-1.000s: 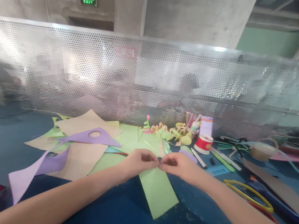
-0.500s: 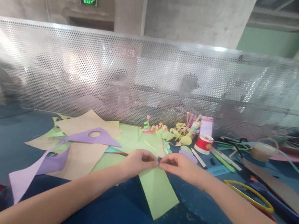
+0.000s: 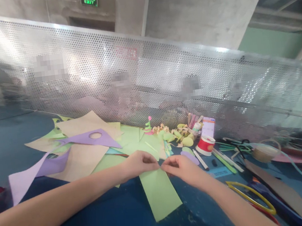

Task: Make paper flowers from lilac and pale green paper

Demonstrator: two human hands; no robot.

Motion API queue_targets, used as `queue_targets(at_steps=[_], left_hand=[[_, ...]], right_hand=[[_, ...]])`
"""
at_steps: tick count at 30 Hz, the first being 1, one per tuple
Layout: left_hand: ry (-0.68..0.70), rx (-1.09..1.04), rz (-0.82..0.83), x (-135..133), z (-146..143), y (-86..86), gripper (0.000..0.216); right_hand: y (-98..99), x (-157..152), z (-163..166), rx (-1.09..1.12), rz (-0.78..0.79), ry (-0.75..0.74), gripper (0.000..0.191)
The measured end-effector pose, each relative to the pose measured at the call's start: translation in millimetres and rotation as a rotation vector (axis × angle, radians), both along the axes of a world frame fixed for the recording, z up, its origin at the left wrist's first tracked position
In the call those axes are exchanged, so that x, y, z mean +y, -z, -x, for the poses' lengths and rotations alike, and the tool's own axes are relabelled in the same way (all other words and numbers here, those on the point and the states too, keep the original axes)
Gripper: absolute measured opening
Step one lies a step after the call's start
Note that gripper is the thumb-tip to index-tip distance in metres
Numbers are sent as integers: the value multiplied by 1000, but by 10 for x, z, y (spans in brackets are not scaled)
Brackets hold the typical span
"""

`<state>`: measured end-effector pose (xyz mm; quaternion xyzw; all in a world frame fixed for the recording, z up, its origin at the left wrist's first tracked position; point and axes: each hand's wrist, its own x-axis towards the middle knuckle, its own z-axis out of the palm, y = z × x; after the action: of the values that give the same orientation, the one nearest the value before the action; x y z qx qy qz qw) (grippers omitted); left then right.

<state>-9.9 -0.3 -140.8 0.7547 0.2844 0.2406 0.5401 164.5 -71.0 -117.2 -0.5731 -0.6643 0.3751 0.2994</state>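
Observation:
A light green paper strip (image 3: 161,194) lies on the blue table (image 3: 104,225), running from my hands toward me. My left hand (image 3: 139,164) and my right hand (image 3: 181,168) meet at the strip's far end, each with thumb and fingertips pinched on the paper's edge. Both forearms stretch across the table from the lower left and lower right.
Purple, tan and green paper offcuts (image 3: 81,149) pile up behind my left hand. A red-and-white tape roll (image 3: 205,145), pens (image 3: 225,160), a yellow ring (image 3: 250,196) and small paper curls (image 3: 175,133) lie to the right. A perforated metal screen (image 3: 136,81) closes the table's far side.
The green strip has swung slightly, its near end shifting a little to the right. My hands keep their pinch at the same place.

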Motion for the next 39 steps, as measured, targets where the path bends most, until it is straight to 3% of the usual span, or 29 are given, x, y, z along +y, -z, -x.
queue_targets(at_steps=[9, 17, 22, 33, 39], left_hand=[[-9, -10, 12, 0, 5, 3, 21], [-24, 2, 119, -25, 8, -17, 31], [-21, -49, 140, -8, 0, -20, 31], [32, 41, 132, -17, 33, -31, 29], [39, 23, 86, 6, 35, -15, 26]], right_hand=[[69, 44, -13, 50, 2, 30, 25], [-14, -2, 30, 9, -35, 38, 19], [15, 7, 2, 4, -24, 25, 27], [0, -11, 24, 1, -3, 32, 20], [6, -7, 10, -12, -31, -11, 25]])
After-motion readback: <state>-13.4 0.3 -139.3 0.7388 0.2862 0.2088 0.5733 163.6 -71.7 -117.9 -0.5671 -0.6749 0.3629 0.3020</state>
